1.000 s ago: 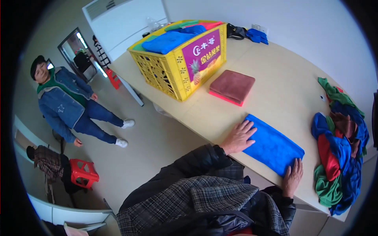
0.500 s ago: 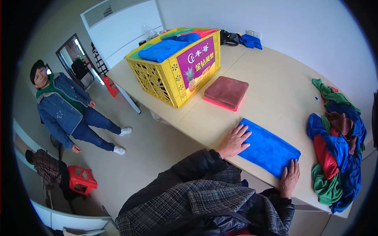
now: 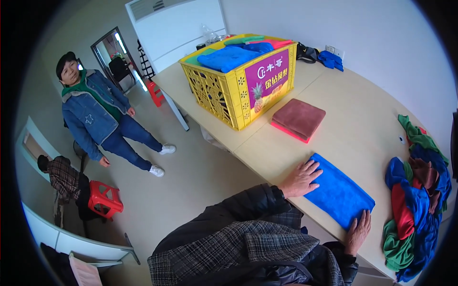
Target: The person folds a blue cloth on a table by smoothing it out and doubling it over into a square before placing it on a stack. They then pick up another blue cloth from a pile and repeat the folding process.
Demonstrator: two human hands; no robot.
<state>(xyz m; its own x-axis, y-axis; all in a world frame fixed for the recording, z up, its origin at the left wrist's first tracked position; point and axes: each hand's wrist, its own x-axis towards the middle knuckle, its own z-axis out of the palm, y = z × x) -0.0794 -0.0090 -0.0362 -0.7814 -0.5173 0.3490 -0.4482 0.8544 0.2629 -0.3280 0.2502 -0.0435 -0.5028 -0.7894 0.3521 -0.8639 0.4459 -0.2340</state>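
Left hand, right hand lie open on opposite ends of blue cloth by near edge of surface, likely pressing it flat.

The head view has shifted: the folded blue cloth and yellow crate register farther right than in both earlier views. More of the pink panel at lower left is exposed.

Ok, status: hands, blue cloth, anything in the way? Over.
Left fingers spread on blue cloth, left end. Right fingers at right end. Cloth flat on table. Tangled cloths off right, not touching.
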